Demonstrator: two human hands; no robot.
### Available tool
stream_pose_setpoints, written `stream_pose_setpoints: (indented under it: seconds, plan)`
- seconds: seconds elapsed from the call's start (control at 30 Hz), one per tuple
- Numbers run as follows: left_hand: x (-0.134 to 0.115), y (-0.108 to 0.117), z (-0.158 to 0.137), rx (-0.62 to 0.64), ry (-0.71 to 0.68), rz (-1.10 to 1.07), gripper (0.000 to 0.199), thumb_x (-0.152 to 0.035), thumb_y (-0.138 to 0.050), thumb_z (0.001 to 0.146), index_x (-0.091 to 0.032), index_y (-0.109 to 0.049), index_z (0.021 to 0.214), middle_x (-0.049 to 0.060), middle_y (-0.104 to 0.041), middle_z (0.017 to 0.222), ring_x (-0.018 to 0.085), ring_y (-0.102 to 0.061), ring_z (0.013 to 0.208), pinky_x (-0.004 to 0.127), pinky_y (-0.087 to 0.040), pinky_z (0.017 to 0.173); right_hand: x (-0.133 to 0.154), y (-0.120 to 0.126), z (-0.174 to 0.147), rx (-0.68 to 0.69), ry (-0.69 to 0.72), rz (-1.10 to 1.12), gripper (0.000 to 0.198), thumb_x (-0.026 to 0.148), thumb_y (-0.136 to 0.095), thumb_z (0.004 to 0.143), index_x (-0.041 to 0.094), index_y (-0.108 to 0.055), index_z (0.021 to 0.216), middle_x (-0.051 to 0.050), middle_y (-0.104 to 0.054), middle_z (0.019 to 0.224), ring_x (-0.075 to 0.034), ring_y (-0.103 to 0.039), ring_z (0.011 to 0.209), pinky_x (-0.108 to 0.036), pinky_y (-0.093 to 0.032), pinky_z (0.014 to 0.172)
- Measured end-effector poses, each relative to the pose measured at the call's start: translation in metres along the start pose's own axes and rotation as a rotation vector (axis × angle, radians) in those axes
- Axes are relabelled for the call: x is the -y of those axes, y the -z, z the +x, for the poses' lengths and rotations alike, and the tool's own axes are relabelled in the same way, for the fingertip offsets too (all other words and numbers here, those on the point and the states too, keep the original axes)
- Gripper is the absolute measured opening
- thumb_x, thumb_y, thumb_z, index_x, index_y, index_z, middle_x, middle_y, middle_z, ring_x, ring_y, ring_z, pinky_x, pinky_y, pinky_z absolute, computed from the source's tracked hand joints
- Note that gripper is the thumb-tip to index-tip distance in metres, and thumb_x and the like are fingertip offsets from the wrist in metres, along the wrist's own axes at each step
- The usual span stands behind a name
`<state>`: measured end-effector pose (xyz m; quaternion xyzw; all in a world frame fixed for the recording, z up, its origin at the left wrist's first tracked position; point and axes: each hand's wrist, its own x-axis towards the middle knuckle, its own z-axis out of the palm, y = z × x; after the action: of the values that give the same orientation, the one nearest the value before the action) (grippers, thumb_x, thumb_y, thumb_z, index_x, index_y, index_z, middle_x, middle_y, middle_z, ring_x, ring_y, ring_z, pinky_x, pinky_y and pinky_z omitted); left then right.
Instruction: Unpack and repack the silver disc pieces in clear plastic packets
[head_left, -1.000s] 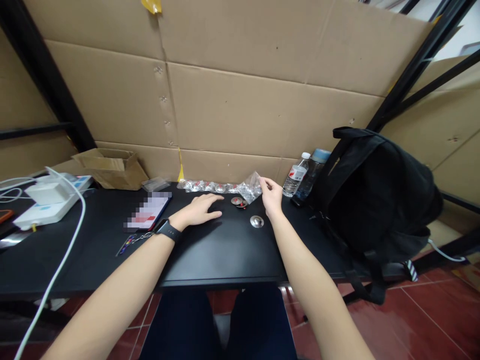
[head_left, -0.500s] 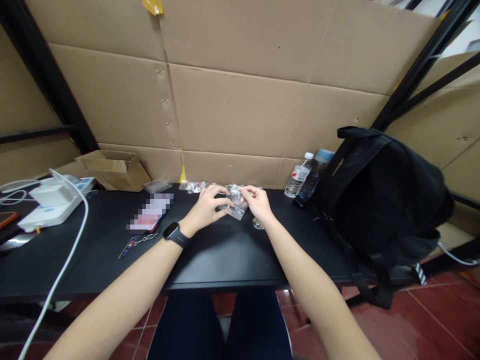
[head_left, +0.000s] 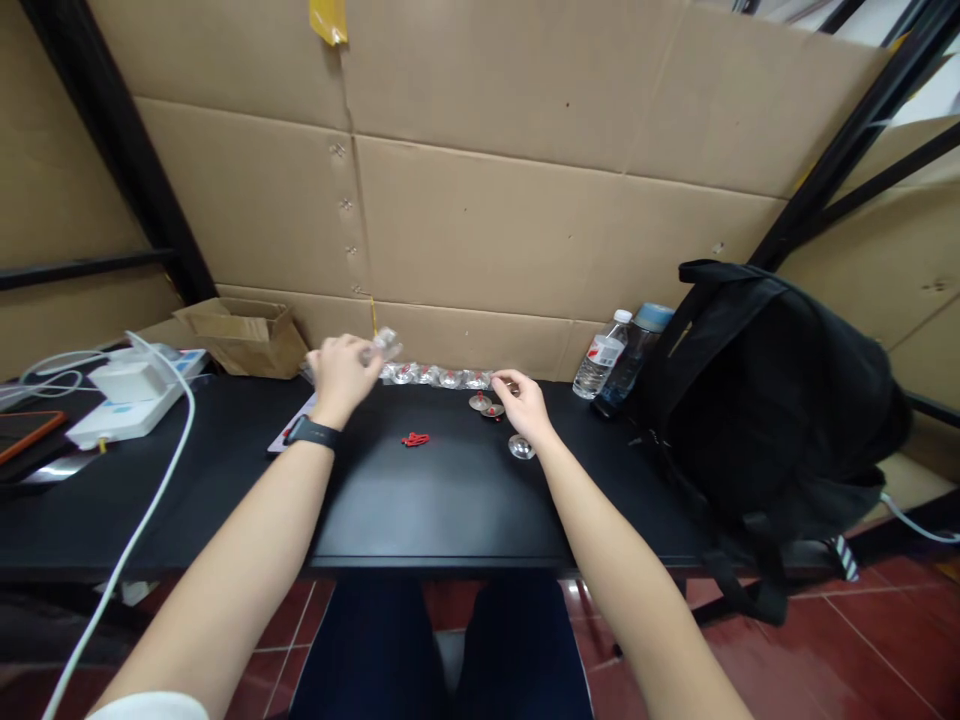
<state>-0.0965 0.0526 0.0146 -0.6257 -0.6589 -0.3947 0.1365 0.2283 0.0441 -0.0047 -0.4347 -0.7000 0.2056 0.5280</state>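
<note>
My left hand (head_left: 341, 375) is raised over the left side of the black table, its fingers closed on a crumpled clear plastic bag (head_left: 386, 343). My right hand (head_left: 523, 405) is beside the small metal finger cymbals, fingertips pinched around what looks like another one, mostly hidden by the fingers. Two finger cymbals (head_left: 487, 405) with red bits at their centres lie just left of it. One more shiny cymbal (head_left: 521, 447) rests below the right wrist. A small bundle of red cord (head_left: 415, 439) lies on the table between my arms.
Several bagged metal pieces (head_left: 450, 378) line the cardboard wall. A water bottle (head_left: 602, 353), a blue-lidded bottle (head_left: 637, 345) and a black backpack (head_left: 772, 400) stand right. Left are a paper bag (head_left: 247, 345), a power strip (head_left: 135, 400) and a partly covered phone (head_left: 289, 432).
My left hand has moved left and up with the plastic bag, away from my right hand. The red cord and two cymbals now show on the table where the bag was handled.
</note>
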Motion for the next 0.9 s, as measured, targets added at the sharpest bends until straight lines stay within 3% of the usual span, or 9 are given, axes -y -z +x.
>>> stream_pose_setpoints:
  seconds: [0.13, 0.3, 0.53, 0.73, 0.83, 0.9]
  plan:
    - [0.057, 0.012, 0.029, -0.028, 0.285, 0.090, 0.040, -0.040, -0.050, 0.093, -0.020, -0.075, 0.117, 0.017, -0.071, 0.116, 0.038, -0.056, 0.110, 0.050, -0.037, 0.090, -0.007, 0.008, 0.003, -0.076, 0.047, -0.063, 0.027, 0.040, -0.059, 0.091, 0.018, -0.075, 0.087, -0.006, -0.074, 0.087, -0.019, -0.062, 0.074, -0.031, -0.048, 0.074]
    - [0.095, 0.004, 0.049, 0.136, 0.202, 0.257, 0.038, -0.036, -0.053, 0.088, -0.020, -0.077, 0.112, 0.019, -0.073, 0.113, 0.042, -0.055, 0.116, 0.055, -0.035, 0.096, -0.014, 0.011, 0.006, -0.078, 0.061, -0.099, 0.027, 0.039, -0.059, 0.091, 0.019, -0.074, 0.084, -0.005, -0.072, 0.080, -0.018, -0.060, 0.069, -0.030, -0.045, 0.069]
    - [0.113, -0.010, 0.058, 0.471, 0.177, 0.344, 0.054, -0.058, -0.046, 0.089, -0.028, -0.074, 0.124, 0.017, -0.073, 0.123, 0.045, -0.059, 0.119, 0.057, -0.037, 0.099, -0.017, 0.008, 0.006, -0.027, 0.096, -0.123, 0.023, 0.035, -0.059, 0.091, 0.020, -0.075, 0.083, -0.004, -0.070, 0.080, -0.018, -0.060, 0.069, -0.029, -0.043, 0.067]
    - [0.119, -0.015, 0.053, 0.600, 0.195, 0.298, 0.073, -0.068, -0.023, 0.095, -0.025, -0.063, 0.139, 0.019, -0.061, 0.143, 0.048, -0.052, 0.133, 0.066, -0.031, 0.106, -0.020, 0.010, 0.006, 0.075, 0.068, -0.216, 0.022, 0.032, -0.057, 0.091, 0.020, -0.074, 0.085, -0.004, -0.069, 0.080, -0.018, -0.060, 0.071, -0.030, -0.045, 0.070]
    - [0.114, -0.011, 0.054, 0.626, 0.222, 0.252, 0.074, -0.069, -0.025, 0.094, -0.024, -0.059, 0.142, 0.019, -0.061, 0.143, 0.048, -0.052, 0.133, 0.067, -0.031, 0.106, -0.024, 0.011, 0.004, 0.185, 0.067, -0.376, 0.019, 0.033, -0.064, 0.087, 0.021, -0.074, 0.097, -0.007, -0.072, 0.099, -0.021, -0.064, 0.092, -0.033, -0.048, 0.084]
    - [0.104, -0.005, 0.054, 0.627, 0.240, 0.233, 0.073, -0.069, -0.029, 0.094, -0.024, -0.057, 0.143, 0.018, -0.061, 0.143, 0.047, -0.052, 0.133, 0.067, -0.032, 0.107, -0.027, 0.011, 0.002, 0.263, 0.027, -0.523, 0.034, 0.037, -0.072, 0.082, 0.022, -0.072, 0.112, -0.010, -0.069, 0.118, -0.027, -0.061, 0.113, -0.038, -0.045, 0.095]
